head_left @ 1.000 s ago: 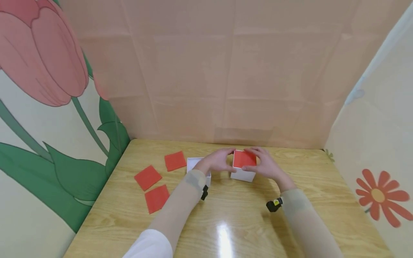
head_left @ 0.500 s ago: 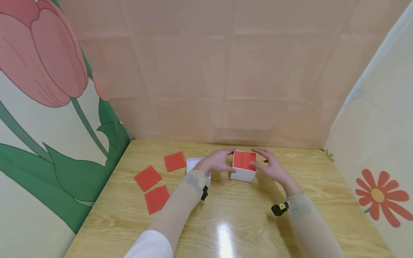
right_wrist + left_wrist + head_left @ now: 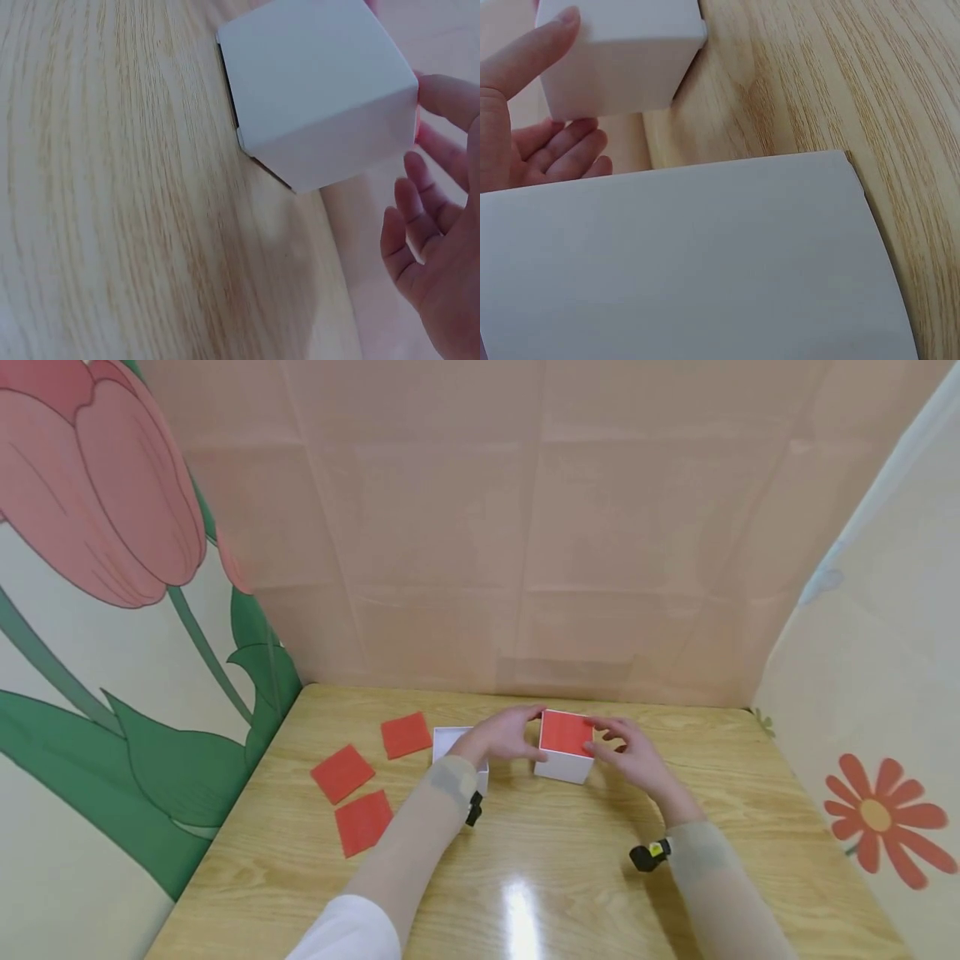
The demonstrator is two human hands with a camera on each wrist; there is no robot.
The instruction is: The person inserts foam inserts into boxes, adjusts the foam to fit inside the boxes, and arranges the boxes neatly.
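A white box (image 3: 564, 767) stands at the back of the table with a red square sheet (image 3: 562, 731) level with its top rim. My left hand (image 3: 508, 735) holds the box's left side, thumb (image 3: 555, 34) on the near face and the other fingers around behind. On the opposite side is my right hand (image 3: 637, 760), its thumb and index finger touching the top right edge by the red sheet. The right hand's other fingers hang loosely bent beside the box (image 3: 315, 75), off its wall.
A second, open white box (image 3: 450, 737) stands left of the held one, partly hidden under my left wrist. Further left, three red square sheets lie flat: one at the back (image 3: 406, 735), one at the far left (image 3: 342, 773), one nearer (image 3: 363, 822). A draped backdrop (image 3: 525, 568) closes the rear.
My right hand has drawn back from over the red sheet to the right, then come in to the box's top right edge. The left hand has stayed in place on the box.
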